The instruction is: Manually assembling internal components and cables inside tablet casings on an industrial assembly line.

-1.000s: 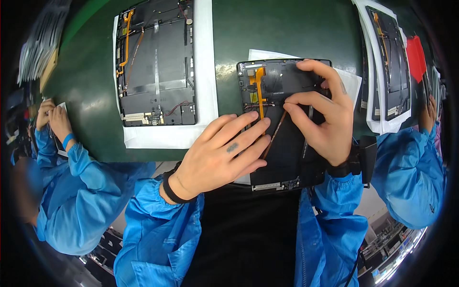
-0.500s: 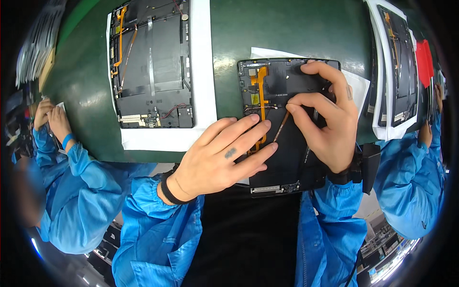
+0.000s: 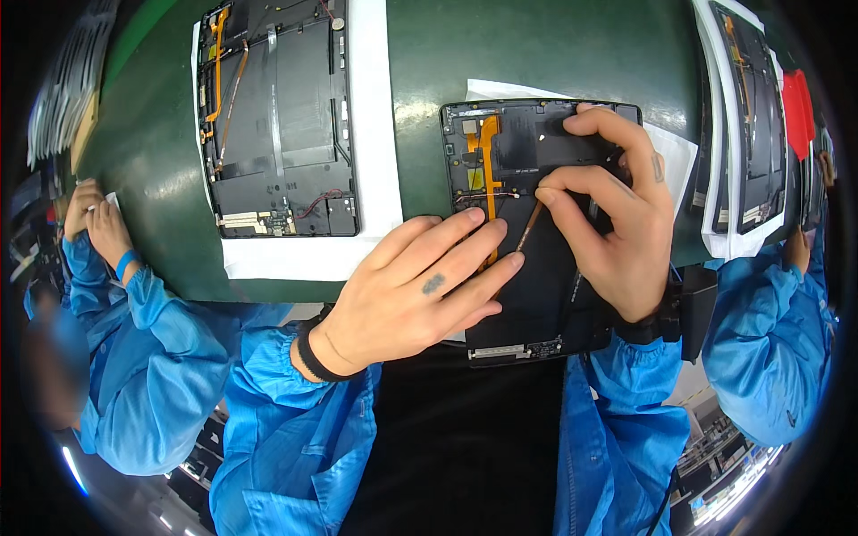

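Note:
In front of me lies an opened tablet (image 3: 550, 308), its black inside facing up and its long sides running away from me. A wide orange flex cable (image 3: 489, 156) runs along its left part. My right hand (image 3: 626, 210) pinches the upper end of a thin brown ribbon cable (image 3: 529, 228) between thumb and index finger. Its other fingers arch over the tablet's upper right edge. Stretched over the left side, my left hand (image 3: 411, 290) has its fingers apart, with fingertips by the cable's lower end. Those fingers hide part of the orange cable.
A second opened tablet (image 3: 308, 98) lies on white sheets (image 3: 374, 152) at the left. Further tablets (image 3: 755, 125) on white padding stand at the right, beside a red item (image 3: 796, 112). Co-workers' hands show at left (image 3: 105, 228) and right (image 3: 797, 252). The table (image 3: 447, 54) is green.
The view has shifted slightly. My right hand keeps its pinch on the brown ribbon cable, and my left hand stays spread in nearly the same place.

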The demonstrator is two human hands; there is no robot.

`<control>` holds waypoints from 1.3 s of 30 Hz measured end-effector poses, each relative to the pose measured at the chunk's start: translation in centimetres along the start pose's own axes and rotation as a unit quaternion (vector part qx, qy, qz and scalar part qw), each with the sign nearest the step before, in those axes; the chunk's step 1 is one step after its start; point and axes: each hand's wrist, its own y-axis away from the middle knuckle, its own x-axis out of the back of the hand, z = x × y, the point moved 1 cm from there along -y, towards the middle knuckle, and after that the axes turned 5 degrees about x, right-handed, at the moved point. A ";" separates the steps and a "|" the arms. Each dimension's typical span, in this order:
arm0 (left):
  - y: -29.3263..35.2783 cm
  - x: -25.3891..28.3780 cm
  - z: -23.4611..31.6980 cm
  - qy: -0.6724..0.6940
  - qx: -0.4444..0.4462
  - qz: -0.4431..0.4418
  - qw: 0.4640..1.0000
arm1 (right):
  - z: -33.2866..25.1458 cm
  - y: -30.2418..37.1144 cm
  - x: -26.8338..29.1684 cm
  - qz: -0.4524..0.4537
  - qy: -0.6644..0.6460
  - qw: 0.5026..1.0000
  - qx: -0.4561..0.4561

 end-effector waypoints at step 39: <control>-2.2 0.2 1.6 -0.071 0.084 0.021 0.994 | -0.1 0.9 0.9 0.084 -0.057 0.995 -0.027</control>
